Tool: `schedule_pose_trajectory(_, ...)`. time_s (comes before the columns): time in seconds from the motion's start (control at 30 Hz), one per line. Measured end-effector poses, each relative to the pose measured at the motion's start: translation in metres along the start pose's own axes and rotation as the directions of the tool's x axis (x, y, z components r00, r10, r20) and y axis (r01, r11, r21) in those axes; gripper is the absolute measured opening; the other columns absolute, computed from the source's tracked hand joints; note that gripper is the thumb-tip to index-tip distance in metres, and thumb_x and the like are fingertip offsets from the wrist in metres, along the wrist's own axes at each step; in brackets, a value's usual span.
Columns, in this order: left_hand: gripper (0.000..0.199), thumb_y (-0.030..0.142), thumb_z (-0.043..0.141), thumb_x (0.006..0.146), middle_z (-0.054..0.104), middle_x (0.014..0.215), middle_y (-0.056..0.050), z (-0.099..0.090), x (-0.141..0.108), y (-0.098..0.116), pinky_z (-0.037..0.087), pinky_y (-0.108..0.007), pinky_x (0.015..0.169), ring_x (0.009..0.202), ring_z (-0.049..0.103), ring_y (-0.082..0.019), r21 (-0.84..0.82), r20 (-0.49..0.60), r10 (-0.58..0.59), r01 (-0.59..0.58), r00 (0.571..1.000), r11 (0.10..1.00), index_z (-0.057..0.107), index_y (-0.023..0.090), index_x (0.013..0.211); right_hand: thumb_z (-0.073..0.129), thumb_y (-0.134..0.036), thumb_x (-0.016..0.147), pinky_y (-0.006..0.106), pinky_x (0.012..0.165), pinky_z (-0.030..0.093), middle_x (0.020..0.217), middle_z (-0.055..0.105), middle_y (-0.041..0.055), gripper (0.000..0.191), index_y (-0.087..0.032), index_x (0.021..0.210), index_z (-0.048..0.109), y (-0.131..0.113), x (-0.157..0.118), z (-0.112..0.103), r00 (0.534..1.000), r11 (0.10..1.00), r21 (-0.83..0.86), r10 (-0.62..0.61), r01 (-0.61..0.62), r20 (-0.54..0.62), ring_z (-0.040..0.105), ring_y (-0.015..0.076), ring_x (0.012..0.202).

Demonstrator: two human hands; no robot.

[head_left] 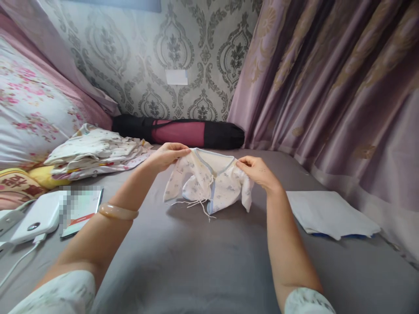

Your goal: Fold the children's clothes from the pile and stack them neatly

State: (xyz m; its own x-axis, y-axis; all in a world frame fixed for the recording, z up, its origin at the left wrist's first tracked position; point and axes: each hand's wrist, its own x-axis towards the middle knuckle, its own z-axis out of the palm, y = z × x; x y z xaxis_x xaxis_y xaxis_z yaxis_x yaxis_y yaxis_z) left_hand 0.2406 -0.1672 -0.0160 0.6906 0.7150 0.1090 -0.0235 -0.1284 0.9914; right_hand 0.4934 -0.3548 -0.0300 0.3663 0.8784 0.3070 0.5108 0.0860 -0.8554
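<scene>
A small white baby wrap shirt (225, 187) with blue trim, a faint print and thin white tie strings hangs between my hands, just over the grey sheet. My left hand (168, 155) pinches it at the shoulder on the left. At the opposite shoulder, my right hand (257, 171) grips the cloth between thumb and fingers. The neckline faces up and the front edges cross in a V. Its ties (199, 203) dangle at the lower front, and the sleeves droop on either side.
A folded white cloth (330, 211) lies at right. On the left are a pile of folded printed clothes (98, 148), a phone (81, 218), a white power bank (41, 218) with a cable and a floral pillow (29, 100). A black-and-maroon roll bag (180, 133) lies along the wall.
</scene>
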Motion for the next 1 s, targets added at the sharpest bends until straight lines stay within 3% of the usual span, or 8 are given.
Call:
schedule_pose_trajectory(0.13,0.023,0.033,0.085,0.06,0.068,0.066,-0.009,-0.017,-0.014,0.034,0.05,-0.029,0.047,0.053,0.061,-0.018,0.02,0.108,-0.102,0.101,0.989,0.995,0.074,0.017,0.072,0.069,-0.046,0.072,0.023,0.058,0.043,0.072,0.068,0.0002,0.029,-0.018,0.079,0.072,-0.028,-0.006,-0.019,0.993,1.0,0.011,0.0,-0.001,0.118,0.057,0.0128,0.064)
schedule_pose_trajectory(0.23,0.022,0.033,0.083,0.062,0.067,0.064,-0.008,-0.024,-0.023,0.055,0.052,-0.032,0.049,0.054,0.063,-0.02,0.091,0.085,-0.049,0.041,0.995,0.995,0.074,0.016,0.073,0.07,-0.052,0.072,0.026,0.062,0.046,0.078,0.07,0.0016,0.036,-0.019,0.088,0.073,-0.05,-0.008,-0.034,0.978,0.997,0.076,-0.001,-0.015,0.209,0.06,0.0143,0.066)
schedule_pose_trajectory(0.33,0.024,0.036,0.082,0.062,0.066,0.062,-0.005,-0.022,-0.025,0.065,0.05,-0.027,0.047,0.054,0.062,-0.017,0.302,0.074,0.026,-0.047,0.997,0.952,0.075,0.016,0.072,0.072,-0.056,0.07,0.028,0.065,0.047,0.075,0.068,0.0019,0.038,-0.019,0.081,0.074,-0.06,-0.002,-0.041,0.983,0.998,-0.035,-0.043,0.05,0.18,0.059,0.0154,0.069)
schedule_pose_trajectory(0.47,0.03,0.043,0.077,0.068,0.07,0.072,-0.005,-0.017,-0.025,0.067,0.052,-0.027,0.057,0.065,0.064,-0.016,0.348,0.047,0.177,-0.182,0.983,0.919,0.076,0.017,0.084,0.071,-0.058,0.071,0.029,0.08,0.046,0.098,0.068,0.0046,0.04,-0.02,0.081,0.075,-0.058,0.008,-0.043,0.972,0.982,-0.043,-0.173,0.182,0.158,0.061,0.0181,0.089)
schedule_pose_trajectory(0.63,0.026,0.041,0.079,0.062,0.07,0.07,-0.004,-0.015,-0.019,0.065,0.053,-0.031,0.067,0.071,0.065,-0.019,0.429,0.043,0.114,-0.122,0.993,0.895,0.076,0.019,0.076,0.07,-0.06,0.072,0.034,0.088,0.045,0.109,0.066,0.0057,0.04,-0.021,0.081,0.076,-0.052,0.01,-0.045,0.968,0.986,-0.07,-0.135,0.152,0.21,0.059,0.0211,0.099)
schedule_pose_trajectory(0.73,0.025,0.04,0.078,0.063,0.072,0.078,-0.006,-0.01,-0.014,0.063,0.052,-0.033,0.072,0.079,0.066,-0.021,0.35,0.077,0.12,-0.139,0.99,0.926,0.076,0.02,0.078,0.068,-0.056,0.076,0.033,0.091,0.044,0.117,0.064,0.0047,0.037,-0.022,0.086,0.076,-0.051,0.01,-0.045,0.94,0.987,-0.027,-0.14,0.156,0.311,0.058,0.0209,0.103)
schedule_pose_trajectory(0.9,0.025,0.038,0.081,0.06,0.072,0.078,-0.006,-0.006,-0.005,0.06,0.051,-0.036,0.077,0.082,0.066,-0.022,0.319,0.056,0.065,-0.079,0.996,0.944,0.076,0.018,0.074,0.07,-0.056,0.075,0.032,0.088,0.045,0.104,0.068,0.0047,0.039,-0.021,0.09,0.076,-0.046,0.015,-0.045,0.963,0.994,-0.007,-0.108,0.113,0.246,0.061,0.0195,0.096)
schedule_pose_trajectory(1.0,0.027,0.039,0.08,0.062,0.073,0.085,-0.008,-0.006,-0.004,0.058,0.051,-0.037,0.079,0.084,0.066,-0.022,0.249,0.083,0.109,-0.126,0.991,0.96,0.076,0.018,0.078,0.068,-0.058,0.075,0.033,0.087,0.046,0.103,0.069,0.0049,0.043,-0.021,0.095,0.075,-0.041,0.018,-0.044,0.957,0.995,0.031,-0.099,0.094,0.274,0.062,0.0193,0.094)
